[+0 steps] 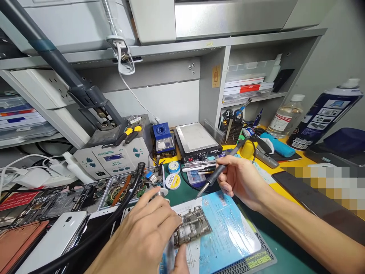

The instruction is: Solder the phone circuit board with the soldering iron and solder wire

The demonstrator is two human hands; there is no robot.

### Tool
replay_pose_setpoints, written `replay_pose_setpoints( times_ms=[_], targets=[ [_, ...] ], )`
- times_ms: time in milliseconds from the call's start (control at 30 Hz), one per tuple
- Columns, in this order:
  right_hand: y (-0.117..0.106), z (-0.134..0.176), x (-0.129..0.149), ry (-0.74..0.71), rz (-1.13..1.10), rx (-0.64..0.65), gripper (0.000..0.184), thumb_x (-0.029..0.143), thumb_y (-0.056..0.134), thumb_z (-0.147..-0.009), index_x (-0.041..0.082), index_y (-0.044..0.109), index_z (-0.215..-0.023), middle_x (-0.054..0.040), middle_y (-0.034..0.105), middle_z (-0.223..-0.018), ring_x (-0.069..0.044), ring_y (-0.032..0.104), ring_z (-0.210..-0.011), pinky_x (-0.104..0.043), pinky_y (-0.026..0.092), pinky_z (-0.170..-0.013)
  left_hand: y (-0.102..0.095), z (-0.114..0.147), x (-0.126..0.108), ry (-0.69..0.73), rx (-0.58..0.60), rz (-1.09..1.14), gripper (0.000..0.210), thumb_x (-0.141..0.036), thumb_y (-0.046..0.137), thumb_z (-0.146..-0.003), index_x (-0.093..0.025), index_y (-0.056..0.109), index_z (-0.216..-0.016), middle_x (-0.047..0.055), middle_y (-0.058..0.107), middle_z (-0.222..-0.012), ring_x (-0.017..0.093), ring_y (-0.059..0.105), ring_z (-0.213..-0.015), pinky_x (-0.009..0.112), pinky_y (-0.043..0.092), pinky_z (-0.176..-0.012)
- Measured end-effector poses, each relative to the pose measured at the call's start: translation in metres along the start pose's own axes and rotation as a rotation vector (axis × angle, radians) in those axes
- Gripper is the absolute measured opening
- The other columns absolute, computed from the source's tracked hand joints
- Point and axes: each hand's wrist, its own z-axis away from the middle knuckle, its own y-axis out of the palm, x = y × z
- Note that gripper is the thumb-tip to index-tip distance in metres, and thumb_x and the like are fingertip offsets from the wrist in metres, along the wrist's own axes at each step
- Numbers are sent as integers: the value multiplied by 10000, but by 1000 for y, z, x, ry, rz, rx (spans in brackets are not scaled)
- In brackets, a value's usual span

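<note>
- While our left hand (148,228) lies over the left end of a circuit board (196,222), its fingers and thumb touch the edge there; we cannot tell whether they close on it.
- The circuit board lies flat on a glossy blue-and-white sheet (228,232), over a green mat (288,249).
- To our left we see a white phone (61,239), with a black hose (114,217) running past it.
- In our right hand (239,177) we hold a soldering iron (213,176) in a narrow, pen-like grip, its tip pointing down near the sheet's far edge, apart from the board.
- Beyond our hands sit two round tins (173,182), one just behind the other.
- Farther back we find a grey station (114,160) with yellow-handled pliers (129,134) on top, and a silver-topped device (196,137) to its right.
- At the right rear stand a clear bottle (286,116) and a dark blue spray can (325,116).
- Behind everything, we face a grey shelf (162,52).
</note>
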Motion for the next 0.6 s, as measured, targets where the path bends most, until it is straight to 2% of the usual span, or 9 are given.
replay_pose_setpoints(
  times_ms=[133, 267, 400, 467, 600],
  targets=[
    [-3, -1, 2, 1, -18, -5, 392, 286, 553, -977, 191, 519, -598, 55, 536, -467, -80, 439, -327, -197, 331, -323, -2, -5, 0, -151, 67, 181, 232, -190, 442, -975, -215, 646, -867, 8, 648, -814, 163, 621, -833, 388, 483, -1021],
    [-7, -3, 5, 7, -30, -22, 397, 433, 573, -1040, 172, 581, -741, 92, 527, -557, -58, 427, -372, -183, 347, -359, -2, -8, 10, -405, 100, 343, 350, -369, 367, -1038, -205, 636, -885, 51, 659, -884, 210, 616, -898, 361, 503, -845],
    [-10, -6, 6, 11, -41, -43, 313, 416, 581, -1046, 152, 639, -888, 85, 547, -621, -51, 420, -389, -180, 365, -369, 1, -11, 17, -565, 142, 448, 485, -509, 287, -1067, -216, 604, -848, 1, 673, -801, 152, 662, -776, 258, 524, -724],
    [-10, -6, 6, 14, -46, -47, 289, 404, 586, -1046, 150, 647, -923, 77, 562, -646, -51, 431, -401, -179, 373, -374, 3, -12, 17, -618, 164, 461, 504, -537, 299, -1056, -217, 604, -814, -3, 669, -786, 154, 657, -767, 255, 519, -722],
    [-10, -6, 8, 19, -51, -51, 281, 398, 588, -1046, 149, 648, -930, 74, 566, -656, -51, 434, -408, -178, 373, -375, 4, -11, 15, -669, 146, 403, 465, -567, 391, -1007, -212, 598, -789, 28, 658, -854, 206, 624, -887, 304, 477, -793]
  ],
)
